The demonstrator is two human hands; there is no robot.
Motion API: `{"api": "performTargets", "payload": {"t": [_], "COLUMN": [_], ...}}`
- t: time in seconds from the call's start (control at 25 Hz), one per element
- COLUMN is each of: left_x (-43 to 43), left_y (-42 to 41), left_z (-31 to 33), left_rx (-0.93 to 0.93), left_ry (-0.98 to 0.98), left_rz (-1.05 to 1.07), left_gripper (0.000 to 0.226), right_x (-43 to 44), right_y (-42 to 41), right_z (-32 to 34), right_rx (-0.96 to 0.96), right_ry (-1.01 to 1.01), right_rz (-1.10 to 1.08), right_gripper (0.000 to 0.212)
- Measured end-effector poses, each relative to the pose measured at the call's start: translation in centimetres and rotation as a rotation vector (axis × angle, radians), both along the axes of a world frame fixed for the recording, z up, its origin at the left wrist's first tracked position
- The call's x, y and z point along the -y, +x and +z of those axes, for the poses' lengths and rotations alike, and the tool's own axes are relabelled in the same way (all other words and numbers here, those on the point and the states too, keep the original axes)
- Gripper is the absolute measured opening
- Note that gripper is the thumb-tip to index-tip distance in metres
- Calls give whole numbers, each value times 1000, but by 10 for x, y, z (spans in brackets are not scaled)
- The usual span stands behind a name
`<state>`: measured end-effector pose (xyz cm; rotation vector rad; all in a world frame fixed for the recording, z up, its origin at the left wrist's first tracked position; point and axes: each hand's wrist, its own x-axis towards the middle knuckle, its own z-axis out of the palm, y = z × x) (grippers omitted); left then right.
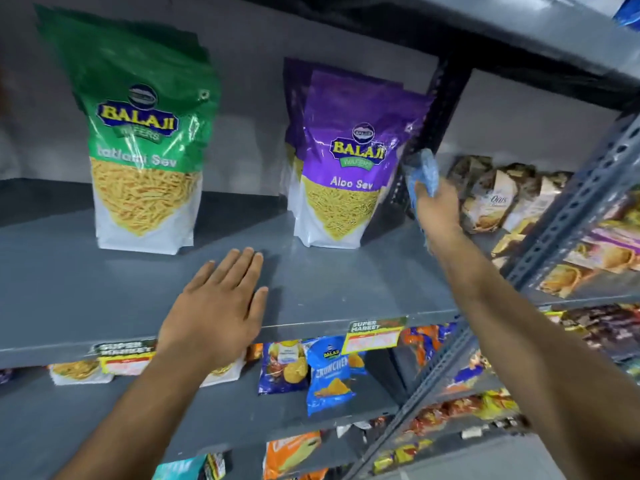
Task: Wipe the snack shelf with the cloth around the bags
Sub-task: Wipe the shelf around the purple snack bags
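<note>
The grey snack shelf [346, 282] carries a green Balaji sev bag [145, 140] standing at the left and a group of purple Aloo Sev bags [346, 161] standing right of centre. My right hand [438, 211] reaches to the shelf's far right, just beside the purple bags, and grips a crumpled blue cloth [424, 171] against the dark perforated upright [440, 109]. My left hand [221, 306] lies flat on the shelf's front part, fingers spread, holding nothing, in front of the gap between the two bag groups.
A slotted grey post [568, 209] runs diagonally at the right, with brown and cream snack packs [491, 195] on the neighbouring shelf behind it. Another shelf board [519, 26] hangs overhead. Lower shelves hold blue chip bags [329, 372] and price tags [372, 336].
</note>
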<state>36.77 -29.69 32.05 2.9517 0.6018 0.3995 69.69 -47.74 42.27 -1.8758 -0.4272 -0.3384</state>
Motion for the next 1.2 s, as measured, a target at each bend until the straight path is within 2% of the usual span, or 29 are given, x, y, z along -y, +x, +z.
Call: {"api": "performTargets", "payload": {"t": [0.24,0.4,0.52,0.64,0.8,0.88,1.04,1.12,1.2], "left_x": [-3,-1,-3,-4,-2,-2,-2,-4,-7], "left_y": [2,4,5,4,2,2,5,5,5], "left_z": [2,1,-3,-3,-1,-1,1,-1,-3], "left_rx": [-26,-8,-14,-19,-18,-26,-31,-28,-31], "left_ry": [-23,-27,-11,4,-4,-10,-21,-36,-38], "left_rz": [15,20,30,28,17,16,8,0,-6], "left_gripper": [73,73,70,68,68,70,74,74,75], "right_x": [-46,-45,-50,-46,-19,-3,23,14,-2], "right_y": [93,124,128,123,93,71,44,53,71], "right_z": [-32,-55,-58,-54,-45,-47,-53,-40,-27], "right_rx": [99,12,-93,-92,-178,-178,-177,-196,-140], "right_ry": [-476,-703,-660,-684,-600,-601,-622,-558,-490], "right_rz": [56,178,192,247,309,334,392,283,158], "right_gripper": [38,33,34,33,30,23,27,19,26]}}
